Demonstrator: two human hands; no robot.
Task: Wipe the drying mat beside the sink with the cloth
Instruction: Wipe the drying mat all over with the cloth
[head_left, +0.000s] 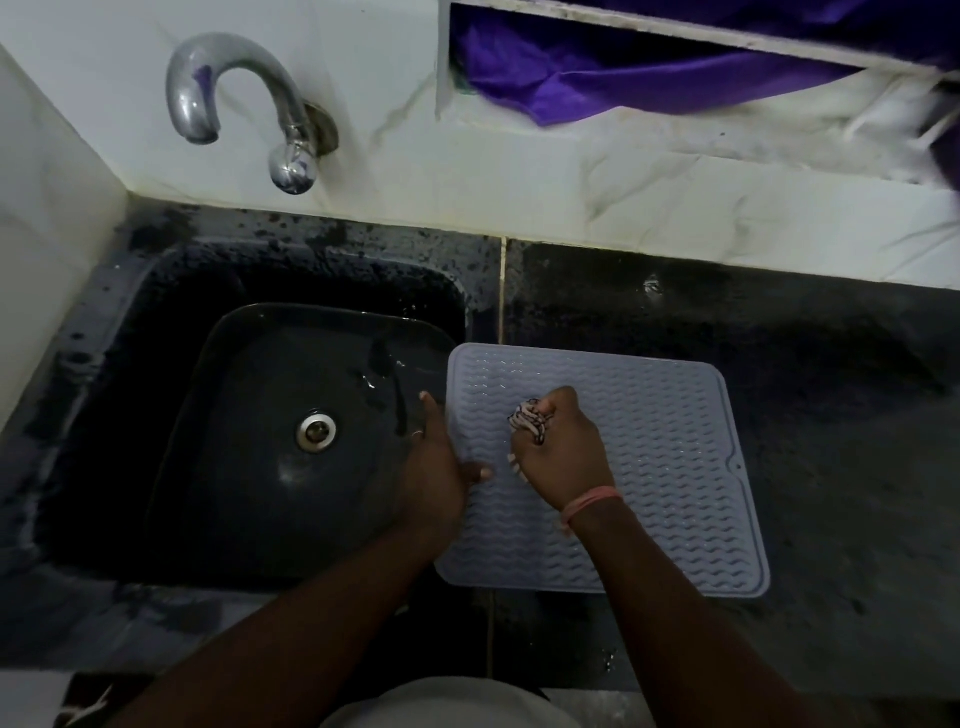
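The grey drying mat lies flat on the dark surface just right of the sink, and the wiping step looks underway. The right hand is balled around the bunched cloth, pressing it on the mat's left half, while the left hand lies flat with straight fingers pinning the mat's left edge. Next move, I reckon, is sweeping right over the untouched ridges.

Most of the bunched, dark-and-pale patterned cloth is hidden inside the right hand. At one o'clock, the rumpled purple fabric is blurred and cut off by the top edge.
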